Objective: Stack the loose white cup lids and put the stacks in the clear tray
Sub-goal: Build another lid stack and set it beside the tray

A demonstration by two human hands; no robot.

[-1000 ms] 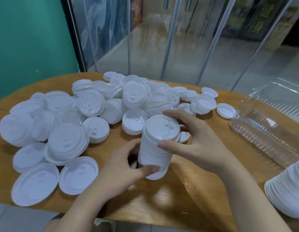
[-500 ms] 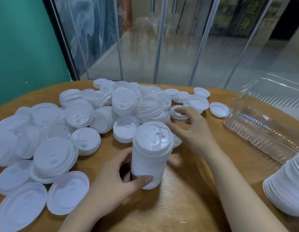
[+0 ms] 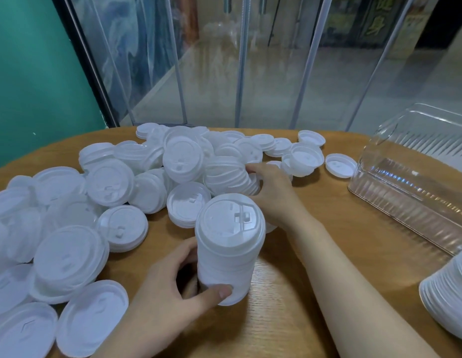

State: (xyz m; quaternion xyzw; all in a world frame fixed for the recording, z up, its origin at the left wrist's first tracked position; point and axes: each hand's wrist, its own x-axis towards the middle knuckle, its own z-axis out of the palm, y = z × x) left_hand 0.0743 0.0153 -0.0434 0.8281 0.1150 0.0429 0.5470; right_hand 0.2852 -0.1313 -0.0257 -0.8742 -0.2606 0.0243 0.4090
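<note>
I see left hand [image 3: 168, 303] gripping the upright lid stack [image 3: 228, 244] at frame centre; right hand [image 3: 272, 195] pinching a tilted lid stack [image 3: 228, 174] in the pile, clear tray [image 3: 416, 177] far right.

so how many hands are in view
2: the left hand grips the tall lid stack near the table's front; the right hand reaches into the lid pile behind it.

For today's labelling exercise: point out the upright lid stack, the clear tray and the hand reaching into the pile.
upright lid stack [image 3: 231, 223], head view, top lid
clear tray [image 3: 405, 200], head view, ribbed near wall
right hand [image 3: 272, 192], head view, back of hand
</note>
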